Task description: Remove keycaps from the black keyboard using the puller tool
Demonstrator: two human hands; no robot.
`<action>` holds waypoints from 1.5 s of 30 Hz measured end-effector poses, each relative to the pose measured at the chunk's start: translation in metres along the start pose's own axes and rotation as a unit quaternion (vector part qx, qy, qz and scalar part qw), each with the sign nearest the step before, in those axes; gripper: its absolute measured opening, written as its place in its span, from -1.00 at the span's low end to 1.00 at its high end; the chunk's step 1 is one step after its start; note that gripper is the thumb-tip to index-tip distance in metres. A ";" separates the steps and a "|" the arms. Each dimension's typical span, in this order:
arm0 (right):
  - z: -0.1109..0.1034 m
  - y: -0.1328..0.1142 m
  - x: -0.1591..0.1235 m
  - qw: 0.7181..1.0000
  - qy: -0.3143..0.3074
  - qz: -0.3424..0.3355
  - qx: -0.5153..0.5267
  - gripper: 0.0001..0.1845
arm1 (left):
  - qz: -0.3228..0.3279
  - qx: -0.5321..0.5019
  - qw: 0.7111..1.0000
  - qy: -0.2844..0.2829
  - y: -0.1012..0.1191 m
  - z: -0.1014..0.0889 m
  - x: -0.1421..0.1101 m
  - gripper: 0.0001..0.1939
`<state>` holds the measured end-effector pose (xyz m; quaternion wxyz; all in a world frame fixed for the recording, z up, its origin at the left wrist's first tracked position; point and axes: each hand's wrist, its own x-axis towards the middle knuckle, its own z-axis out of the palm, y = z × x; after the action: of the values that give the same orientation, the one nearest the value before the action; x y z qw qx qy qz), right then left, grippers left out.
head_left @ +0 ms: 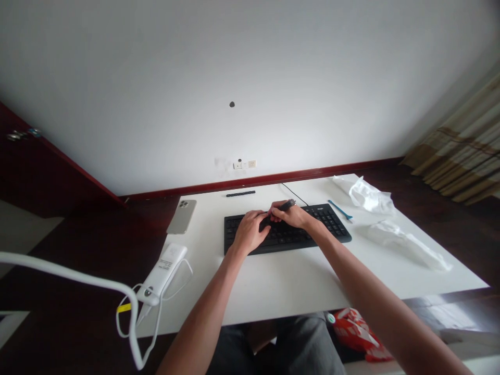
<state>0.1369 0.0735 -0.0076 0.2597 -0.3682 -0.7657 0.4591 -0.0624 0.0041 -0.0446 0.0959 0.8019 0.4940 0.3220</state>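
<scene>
A black keyboard (289, 235) lies on the white table, its cable running off behind it. My right hand (288, 214) is closed around a dark, slim-handled tool (288, 204) over the upper middle of the keys. The tool's exact kind cannot be made out, and its tip is hidden by my fingers. My left hand (251, 232) lies over the keyboard's left part, thumb apart from the fingers. Its fingertips are close to the tool's working end; whether they touch it is unclear.
Behind the keyboard lies a narrow black strip (240, 194). To the right are a blue slim tool (339, 209) and crumpled white plastic bags (367, 195). A phone (182, 216) and a white power bank-like device (164, 271) with cables sit left. A red bag (357, 330) is below the table edge.
</scene>
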 end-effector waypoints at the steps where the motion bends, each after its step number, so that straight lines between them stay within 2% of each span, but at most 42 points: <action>1: -0.001 0.000 0.003 1.000 0.001 0.007 0.017 -0.77 | 0.005 -0.003 1.000 0.001 0.000 0.000 0.000 -0.64; 5: -0.001 0.003 0.014 0.990 0.021 0.085 0.114 -0.76 | 0.014 -0.001 1.000 0.000 0.002 -0.002 0.001 -0.65; 11: -0.001 0.004 0.021 0.959 0.065 0.209 0.182 -0.77 | 0.021 0.013 1.000 -0.002 0.002 -0.003 0.003 -0.67; 18: -0.001 -0.006 0.040 0.950 0.070 0.266 0.150 -0.72 | 0.019 0.008 1.000 0.000 0.000 -0.002 0.002 -0.65; 22: -0.003 -0.014 0.052 0.950 0.044 0.290 0.108 -0.69 | 0.013 0.003 1.000 0.003 -0.001 -0.002 0.001 -0.64; 25: -0.009 -0.017 0.050 0.961 0.006 0.275 0.034 -0.69 | 0.014 -0.001 1.000 0.001 -0.002 -0.001 0.001 -0.65; 27: -0.013 -0.018 0.043 0.968 0.013 0.248 -0.029 -0.70 | 0.011 -0.007 1.000 0.001 -0.002 -0.001 0.001 -0.63; 31: -0.013 -0.019 0.022 0.961 0.151 0.177 -0.147 -0.71 | -0.012 -0.022 0.999 0.032 0.000 -0.002 0.001 -0.44; 34: 0.001 -0.021 0.011 0.961 0.211 0.116 -0.136 -0.66 | -0.008 -0.030 0.998 0.063 0.004 -0.004 0.002 -0.26; 37: 0.021 -0.026 0.007 0.975 0.190 0.044 -0.102 -0.55 | 0.007 -0.033 0.996 0.080 0.007 -0.007 0.004 -0.18; 40: 0.038 -0.030 0.007 0.987 0.135 -0.023 -0.089 -0.54 | 0.006 -0.057 0.996 0.073 0.006 -0.007 0.003 -0.18; 42: 0.042 -0.030 0.007 0.993 0.084 -0.038 -0.076 -0.55 | -0.015 -0.082 0.995 0.056 0.004 -0.007 0.002 -0.22; 45: 0.034 -0.025 0.007 0.996 0.016 -0.043 -0.074 -0.56 | -0.037 -0.098 0.994 0.032 0.001 -0.008 0.001 -0.34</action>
<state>0.0995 0.0540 0.0001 0.2635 -0.3607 -0.8085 0.3831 -0.0666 0.0031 -0.0380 0.1703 0.7590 0.4922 0.3908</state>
